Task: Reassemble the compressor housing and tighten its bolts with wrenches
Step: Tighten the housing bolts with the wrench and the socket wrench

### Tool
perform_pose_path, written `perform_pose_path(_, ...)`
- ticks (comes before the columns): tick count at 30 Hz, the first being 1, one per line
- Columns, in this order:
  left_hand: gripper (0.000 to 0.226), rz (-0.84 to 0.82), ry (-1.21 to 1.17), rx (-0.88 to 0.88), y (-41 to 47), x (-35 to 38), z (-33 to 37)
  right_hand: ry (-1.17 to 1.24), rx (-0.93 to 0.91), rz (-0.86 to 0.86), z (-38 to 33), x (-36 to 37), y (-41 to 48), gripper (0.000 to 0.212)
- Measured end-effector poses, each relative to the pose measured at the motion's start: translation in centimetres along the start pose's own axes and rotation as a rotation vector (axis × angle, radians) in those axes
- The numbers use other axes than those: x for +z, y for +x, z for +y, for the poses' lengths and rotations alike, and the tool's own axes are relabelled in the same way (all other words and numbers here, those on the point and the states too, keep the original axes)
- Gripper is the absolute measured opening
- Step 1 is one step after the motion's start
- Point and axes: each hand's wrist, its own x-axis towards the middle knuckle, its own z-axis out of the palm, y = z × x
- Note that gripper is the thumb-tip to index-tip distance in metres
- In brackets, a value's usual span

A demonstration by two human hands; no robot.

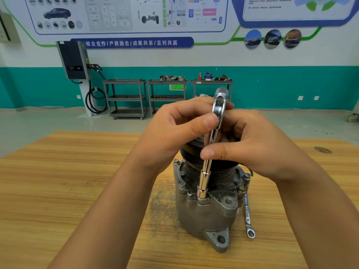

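A grey compressor [209,216] stands upright near the middle of the wooden table [77,171], well back from its far edge. A chrome socket wrench [204,181] stands almost upright on a bolt at the housing's front rim. The left hand [174,131] has its grip pinching the wrench near its top. The right hand [248,144] pinches the shaft lower down. A flat wrench [247,214] lies just right of the compressor. Wood runs wide toward the left edge.

Your grey compressor housing [209,212] stands upright, bolts [246,176] round its flange; a chrome socket wrench [203,183] stands on it, a flat spanner [247,212] lies beside it.
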Motion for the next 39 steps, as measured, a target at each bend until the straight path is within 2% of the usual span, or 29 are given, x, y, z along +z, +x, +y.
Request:
perform_pose_path(5, 0.03, 0.026, 0.033, -0.002, 0.0, 0.1, -0.1, -0.067, 0.01, 0.059, 0.0, 0.5, 0.1, 0.017)
perform_pose_path(9, 0.014, 0.011, 0.053, -0.015, 0.0, 0.0, -0.1, -0.071, 0.007, 0.054, -0.1, 0.4, 0.1, 0.018)
perform_pose_path(12, 0.025, 0.017, 0.065, -0.018, 0.1, 0.1, -0.1, -0.077, 0.015, 0.04, 0.0, 0.2, 0.1, 0.026)
perform_pose_path(16, 0.028, 0.001, 0.085, -0.023, 0.0, 0.1, 0.0, -0.024, 0.028, 0.001, 0.0, -0.1, -0.1, 0.014)
perform_pose_path(22, 0.024, 0.009, 0.089, -0.046, 0.0, 0.1, -0.1, 0.087, 0.049, -0.075, -0.2, -0.4, -0.2, 0.014)
perform_pose_path(27, 0.019, 0.088, 0.054, -0.044, 0.0, 0.3, 0.1, -0.004, 0.027, 0.007, -0.3, 0.0, 0.0, 0.01)
perform_pose_path(33, 0.033, 0.118, -0.03, -0.04, 0.3, 0.3, 0.1, -0.082, 0.004, 0.073, -0.5, 0.8, 0.0, 0.025)
perform_pose_path(39, 0.019, 0.094, -0.082, -0.029, 0.1, -0.3, -0.4, -0.11, 0.027, 0.129, -0.4, 1.0, 0.0, 0.029)
